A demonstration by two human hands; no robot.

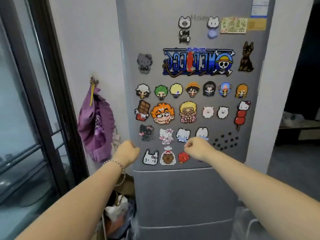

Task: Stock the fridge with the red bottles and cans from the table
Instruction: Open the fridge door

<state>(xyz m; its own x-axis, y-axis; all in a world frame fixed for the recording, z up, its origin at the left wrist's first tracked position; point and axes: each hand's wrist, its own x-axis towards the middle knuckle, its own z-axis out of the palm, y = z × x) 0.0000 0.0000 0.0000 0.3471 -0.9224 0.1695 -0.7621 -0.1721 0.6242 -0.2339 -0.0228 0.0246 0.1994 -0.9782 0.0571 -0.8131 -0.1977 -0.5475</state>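
Fingers (131, 144) curled at smooth grey fridge (173, 187) edge (closed).

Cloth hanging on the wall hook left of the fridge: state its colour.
Purple cloth, clearest in the head view.

A: How much of the fridge (190, 187) shows?

B: Its top and foot are cut by the frame edges, and the doors are closed, so the inside is hidden.

A: And the left hand (127, 150)?

B: It curls at the upper door's left edge; the fingertips are out of sight, so whether it grips the edge I can't tell.

A: The right hand (197, 147)?

B: Loosely curled before the magnets, covering part of a white cat magnet (201, 133). The brand lettering up top is blurred, possibly "Haier".
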